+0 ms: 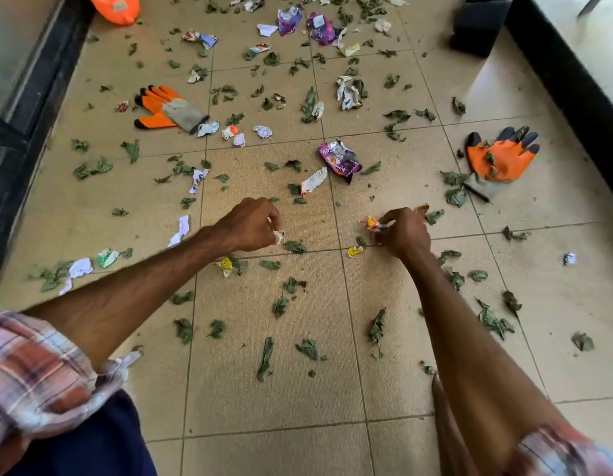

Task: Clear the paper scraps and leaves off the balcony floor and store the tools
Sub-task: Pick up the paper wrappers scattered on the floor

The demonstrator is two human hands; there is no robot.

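Head view, looking down on a beige tiled floor (298, 389) strewn with green leaves (308, 348) and paper scraps (183, 230). Both arms stretched forward, plaid sleeves (40, 372) rolled to the elbows. Left hand (250, 225) curled tight, pinching a small whitish scrap (280, 235) between fingertips, just above a leaf (295, 247) on a grout line. Right hand (403, 231) likewise closed, gripping a crumpled red-and-yellow wrapper (373, 224) at its fingertips. Yellow scrap (355, 251) on the floor just below that hand; another yellow scrap (226, 264) under the left wrist. Purple wrapper (341, 160) ahead between the hands, with a white crumpled strip (313, 182) just beside it. Two more purple wrappers (305, 24) farther off near the top. Orange glove (169, 109) with grey cuff lying flat at left, small white wads (234, 134) near its cuff. Second orange glove (502, 156) with dark fingertips at right, leaves resting on its palm, a dark thin stick (476, 194) just below it. Orange object (116, 8) at top left by a dark door frame (30, 108); black box (480, 25) at top right beside a dark ledge (566, 80). Litter densest toward the far end, thinner near the body.
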